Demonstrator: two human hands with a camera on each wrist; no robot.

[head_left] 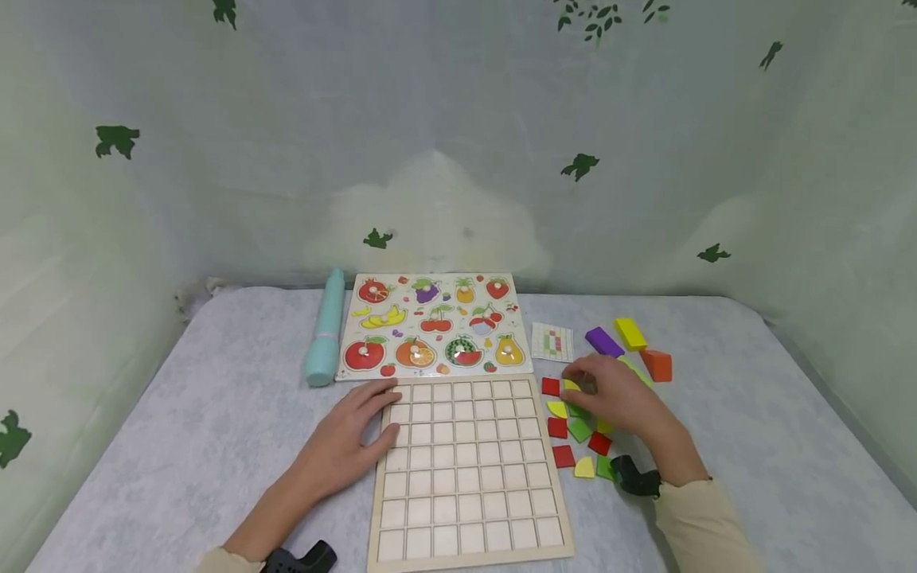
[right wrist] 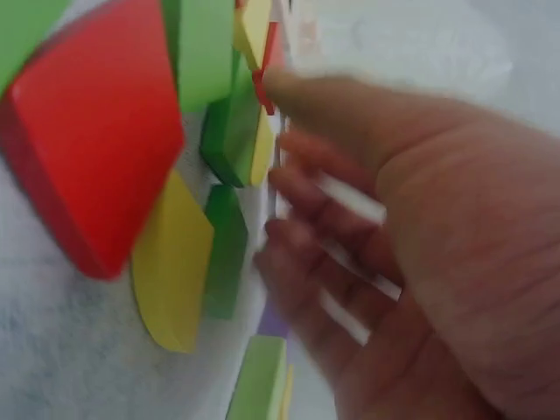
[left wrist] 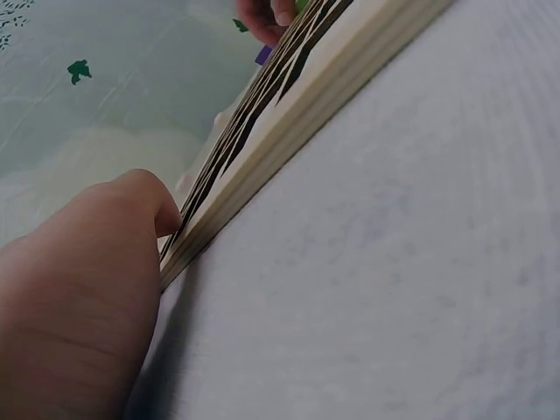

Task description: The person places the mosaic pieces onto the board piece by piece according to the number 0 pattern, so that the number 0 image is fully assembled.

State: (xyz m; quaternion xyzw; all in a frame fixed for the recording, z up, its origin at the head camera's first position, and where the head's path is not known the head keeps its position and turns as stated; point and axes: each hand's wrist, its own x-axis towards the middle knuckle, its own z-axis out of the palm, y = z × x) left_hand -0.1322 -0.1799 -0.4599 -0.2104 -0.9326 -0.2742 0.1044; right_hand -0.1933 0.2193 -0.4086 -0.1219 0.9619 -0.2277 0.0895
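The fingers of the right hand (head_left: 612, 394) were bent over the loose pieces, with the thumb apart from them; in the head view a yellow piece (head_left: 571, 385) showed at the gap between the tips. Whether they touched it could not be told, and the right wrist view showed nothing plainly pinched. From that hand, the piece lay on the side toward the left edge of the table (head_left: 781, 414); its long axis could not be read, as the fingers covered part of it. A red square (head_left: 550, 386) lay just past it in that same direction, and then the gridded board (head_left: 443, 458), whose long axis ran toward the table's far edge. The right hand was clearly the nearer to the pieces: the left hand (head_left: 344, 438) rested its spread fingers on the board's opposite long side, the board's width between. Toward the table's far edge lay a printed card (head_left: 552, 342), with a purple block (head_left: 604, 341) and an orange block (head_left: 657, 365) on its right-edge side. The fruit puzzle (head_left: 435, 318) lay just beyond the board's far end, a pale blue roll (head_left: 326, 330) beside it.
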